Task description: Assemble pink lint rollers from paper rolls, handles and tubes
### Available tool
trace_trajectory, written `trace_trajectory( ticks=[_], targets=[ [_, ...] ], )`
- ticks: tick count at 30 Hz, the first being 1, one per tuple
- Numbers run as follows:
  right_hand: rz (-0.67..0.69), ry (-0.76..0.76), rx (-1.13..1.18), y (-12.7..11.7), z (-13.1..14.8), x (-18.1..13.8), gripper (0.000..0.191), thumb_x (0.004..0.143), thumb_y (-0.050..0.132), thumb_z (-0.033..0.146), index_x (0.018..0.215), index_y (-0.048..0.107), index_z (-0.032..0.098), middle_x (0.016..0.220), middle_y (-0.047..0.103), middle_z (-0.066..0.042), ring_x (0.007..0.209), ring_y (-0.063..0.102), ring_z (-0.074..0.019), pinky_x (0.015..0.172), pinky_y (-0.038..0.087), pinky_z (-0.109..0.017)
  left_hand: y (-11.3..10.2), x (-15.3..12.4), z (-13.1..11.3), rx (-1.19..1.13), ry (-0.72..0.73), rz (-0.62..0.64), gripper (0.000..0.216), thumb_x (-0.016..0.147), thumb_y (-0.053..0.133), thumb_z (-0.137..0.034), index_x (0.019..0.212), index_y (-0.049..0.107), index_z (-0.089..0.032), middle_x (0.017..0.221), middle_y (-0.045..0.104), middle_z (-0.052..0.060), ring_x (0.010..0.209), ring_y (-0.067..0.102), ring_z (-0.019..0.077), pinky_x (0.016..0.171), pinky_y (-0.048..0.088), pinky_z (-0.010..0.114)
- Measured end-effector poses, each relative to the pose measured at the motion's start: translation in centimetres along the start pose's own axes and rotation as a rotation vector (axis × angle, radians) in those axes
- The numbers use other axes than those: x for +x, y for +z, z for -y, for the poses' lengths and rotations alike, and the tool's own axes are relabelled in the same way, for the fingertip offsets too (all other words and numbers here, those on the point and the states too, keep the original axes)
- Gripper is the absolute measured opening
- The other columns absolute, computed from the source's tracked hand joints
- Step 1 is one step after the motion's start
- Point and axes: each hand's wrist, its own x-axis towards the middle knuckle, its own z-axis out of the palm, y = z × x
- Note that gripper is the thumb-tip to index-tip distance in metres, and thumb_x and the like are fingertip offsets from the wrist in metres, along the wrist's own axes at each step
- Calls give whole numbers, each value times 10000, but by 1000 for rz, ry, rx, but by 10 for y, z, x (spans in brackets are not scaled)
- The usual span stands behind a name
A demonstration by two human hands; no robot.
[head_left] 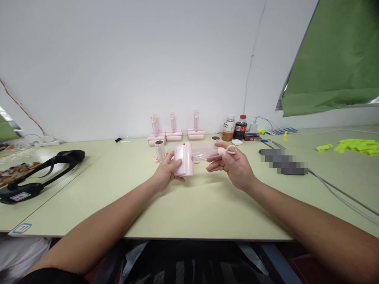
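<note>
I am holding one pink roller (189, 157) above the middle of the pale green surface (207, 213), my left hand (166, 171) gripping its wide head and my right hand (235, 167) pinching the right end of its one clear handle (204, 154). On the far side, by the wall, three similar pink rollers (173, 135) are standing in a row. Two bottles (240, 127) are standing side by side at far right, while one black frame (69, 155) is lying at left.
</note>
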Motion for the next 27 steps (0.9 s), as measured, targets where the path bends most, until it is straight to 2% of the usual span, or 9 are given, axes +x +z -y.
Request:
trace_trajectory(
  ticks=[3, 7, 11, 16, 20, 27],
  targets=[
    [-114, -94, -38, -3, 5, 2, 427, 831, 599, 598, 990, 578, 201, 755, 697, -24, 565, 684, -171, 549, 575, -320, -3, 2, -1, -8, 33, -38, 604, 761, 718, -418, 1273, 444, -250, 1027, 620, 51, 721, 631, 149, 552, 586, 304],
    [-223, -136, -151, -7, 9, 6, 425, 829, 609, 591, 802, 622, 167, 698, 669, -36, 528, 645, -147, 490, 553, -290, -6, 2, -1, 34, 74, 6, 631, 708, 771, -397, 1234, 477, -212, 1162, 617, 93, 799, 644, 177, 594, 568, 301],
    [-237, -144, -186, -8, 10, 8, 449, 812, 610, 619, 782, 600, 171, 660, 658, -26, 507, 636, -143, 466, 546, -278, -2, -1, -1, 97, 135, 56, 627, 682, 797, -415, 1180, 499, -178, 1232, 604, 138, 910, 649, 247, 638, 557, 334],
    [-256, -127, -204, -8, 9, 9, 457, 813, 601, 628, 736, 553, 181, 559, 607, 11, 442, 601, -127, 425, 510, -249, 3, -4, -1, 134, 269, 43, 696, 682, 816, -373, 1248, 457, -183, 1290, 581, 163, 1181, 556, 297, 908, 505, 408],
    [-251, -81, -192, -9, 7, 11, 454, 829, 586, 622, 725, 544, 181, 537, 586, 23, 424, 582, -115, 417, 495, -235, 2, -3, -1, 169, 254, 43, 697, 682, 801, -427, 1239, 467, -176, 1295, 573, 169, 1173, 552, 304, 895, 497, 412],
    [-237, -49, -163, -11, 4, 12, 464, 815, 595, 632, 727, 544, 179, 534, 588, 22, 420, 577, -116, 411, 495, -234, -3, 0, 4, 193, 293, 29, 682, 710, 788, -411, 1256, 451, -179, 1303, 572, 166, 1195, 547, 298, 940, 471, 416]
  ],
)
